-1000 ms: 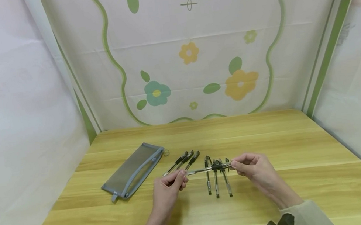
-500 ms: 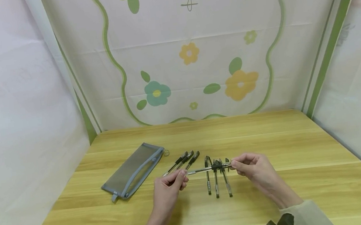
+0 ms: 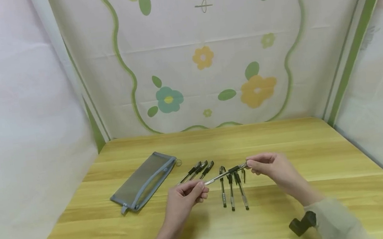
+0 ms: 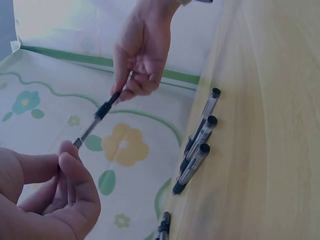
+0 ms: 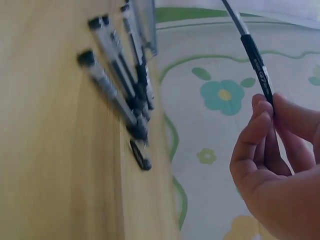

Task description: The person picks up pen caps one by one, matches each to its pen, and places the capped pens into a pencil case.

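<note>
A gel pen [image 3: 222,175] with a clear barrel and black rubber grip is held across the air between both hands. My left hand [image 3: 183,201] pinches its rear end between thumb and fingers. My right hand [image 3: 277,171] pinches the grip end, hiding the tip, and that end is the higher one. Beneath lie three similar pens [image 3: 231,195], pointing away from me. Beside their far ends is a loose black pen cap [image 5: 141,156]. Another group of three black-topped pens [image 3: 202,168] lies behind my left hand, which partly covers them.
A grey mesh pencil case [image 3: 141,180] with a blue zipper lies on the wooden table [image 3: 286,140], left of the pens. Flower-printed fabric [image 3: 170,58] closes off the back and sides. A dark wrist device [image 3: 302,224] hangs at the right sleeve.
Over the last half second the right hand has risen slightly, tilting the pen up at its right end. Earlier it was nearly level. The head view has shifted a little; the table pens lie as before.
</note>
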Demonstrator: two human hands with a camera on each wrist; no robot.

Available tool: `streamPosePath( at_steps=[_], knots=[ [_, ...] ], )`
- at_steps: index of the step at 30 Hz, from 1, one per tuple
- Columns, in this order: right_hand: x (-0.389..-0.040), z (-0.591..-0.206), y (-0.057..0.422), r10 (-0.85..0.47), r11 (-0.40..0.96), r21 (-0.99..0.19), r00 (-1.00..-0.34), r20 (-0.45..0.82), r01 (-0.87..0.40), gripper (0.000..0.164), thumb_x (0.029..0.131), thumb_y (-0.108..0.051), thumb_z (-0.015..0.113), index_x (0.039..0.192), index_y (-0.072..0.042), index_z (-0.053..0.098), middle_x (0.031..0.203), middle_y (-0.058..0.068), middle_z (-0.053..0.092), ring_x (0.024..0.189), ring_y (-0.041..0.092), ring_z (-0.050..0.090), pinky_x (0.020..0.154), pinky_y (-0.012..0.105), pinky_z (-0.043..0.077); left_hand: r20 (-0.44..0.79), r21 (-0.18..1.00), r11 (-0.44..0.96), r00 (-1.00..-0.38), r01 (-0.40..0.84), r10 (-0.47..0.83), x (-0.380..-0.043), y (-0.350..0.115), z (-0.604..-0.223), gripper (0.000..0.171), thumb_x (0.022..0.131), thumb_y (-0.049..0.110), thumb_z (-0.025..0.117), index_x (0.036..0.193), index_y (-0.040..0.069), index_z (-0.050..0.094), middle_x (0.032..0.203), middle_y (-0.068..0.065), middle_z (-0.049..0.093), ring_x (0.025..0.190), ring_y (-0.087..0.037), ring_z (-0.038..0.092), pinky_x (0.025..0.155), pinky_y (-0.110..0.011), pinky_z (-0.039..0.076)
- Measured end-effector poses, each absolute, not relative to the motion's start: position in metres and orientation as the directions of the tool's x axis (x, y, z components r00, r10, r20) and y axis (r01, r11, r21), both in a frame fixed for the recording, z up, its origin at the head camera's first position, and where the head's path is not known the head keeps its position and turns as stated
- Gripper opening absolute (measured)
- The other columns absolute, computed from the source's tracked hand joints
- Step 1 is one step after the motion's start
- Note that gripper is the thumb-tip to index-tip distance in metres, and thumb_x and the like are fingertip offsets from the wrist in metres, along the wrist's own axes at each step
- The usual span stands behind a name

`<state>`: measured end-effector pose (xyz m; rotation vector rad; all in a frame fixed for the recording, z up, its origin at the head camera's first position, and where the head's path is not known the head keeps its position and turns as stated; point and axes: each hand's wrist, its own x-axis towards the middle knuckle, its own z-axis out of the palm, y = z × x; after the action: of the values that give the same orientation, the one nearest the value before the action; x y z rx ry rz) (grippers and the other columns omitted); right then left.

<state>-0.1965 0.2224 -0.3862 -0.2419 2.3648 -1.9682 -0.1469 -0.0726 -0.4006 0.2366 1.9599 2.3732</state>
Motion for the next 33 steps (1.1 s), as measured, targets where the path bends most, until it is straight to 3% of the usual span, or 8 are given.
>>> streamPosePath(
  at_steps=[4, 10, 14, 25, 33],
  knots=[
    [-0.225, -0.386, 0.222, -0.239, 0.274, -0.956, -0.97, 0.036, -0.103, 0.04, 0.089, -0.033, 0.075, 0.115, -0.003, 0.071, 0.104, 0.011, 0.071, 0.097, 0.031, 0.064, 0.088, 0.043, 0.053, 0.028, 0.975, -0.222, -0.995, 0.006, 0.096, -0.151, -0.071, -0.406, 0.03, 0.092, 0.011, 0.071, 0.111, -0.012, 0.066, 0.092, -0.021, 0.071, 0.079, -0.022, 0.07, 0.078, -0.036, 0.058],
    [-0.258, -0.389, 0.213, -0.343, 0.269, -0.958, -0.939, -0.002, -0.096, 0.031, 0.09, -0.021, 0.075, 0.114, -0.001, 0.071, 0.104, 0.013, 0.07, 0.101, 0.044, 0.061, 0.091, 0.051, 0.051, -0.04, 0.973, -0.225, -0.999, -0.047, 0.033, -0.158, -0.074, -0.413, 0.032, 0.091, 0.012, 0.072, 0.112, -0.012, 0.067, 0.093, -0.02, 0.071, 0.079, -0.021, 0.07, 0.077, -0.034, 0.058],
    [-0.274, -0.389, 0.206, -0.385, 0.277, -0.956, -0.923, -0.02, -0.095, 0.029, 0.09, -0.014, 0.074, 0.113, 0.002, 0.069, 0.102, 0.014, 0.071, 0.101, 0.046, 0.061, 0.092, 0.054, 0.05, -0.062, 0.97, -0.23, -0.997, -0.072, 0.051, -0.161, -0.079, -0.417, 0.029, 0.091, 0.005, 0.07, 0.112, -0.015, 0.065, 0.096, -0.024, 0.069, 0.079, -0.021, 0.07, 0.079, -0.034, 0.057],
    [-0.305, -0.393, 0.181, -0.438, 0.394, -0.91, -0.897, -0.06, -0.132, 0.024, 0.088, -0.009, 0.075, 0.108, 0.004, 0.072, 0.099, 0.017, 0.071, 0.094, 0.039, 0.066, 0.082, 0.042, 0.057, -0.155, 0.976, -0.132, -0.98, -0.171, 0.122, -0.162, -0.084, -0.425, 0.022, 0.091, -0.004, 0.065, 0.108, -0.017, 0.063, 0.098, -0.028, 0.068, 0.083, -0.028, 0.071, 0.078, -0.034, 0.058],
    [-0.314, -0.399, 0.169, -0.474, 0.429, -0.884, -0.879, -0.045, -0.186, 0.022, 0.088, -0.002, 0.073, 0.108, 0.008, 0.071, 0.097, 0.016, 0.072, 0.087, 0.033, 0.068, 0.077, 0.042, 0.058, -0.18, 0.976, -0.101, -0.976, -0.193, 0.124, -0.162, -0.081, -0.427, 0.018, 0.091, -0.007, 0.064, 0.106, -0.017, 0.063, 0.093, -0.026, 0.069, 0.084, -0.03, 0.071, 0.077, -0.034, 0.058]
  ],
)
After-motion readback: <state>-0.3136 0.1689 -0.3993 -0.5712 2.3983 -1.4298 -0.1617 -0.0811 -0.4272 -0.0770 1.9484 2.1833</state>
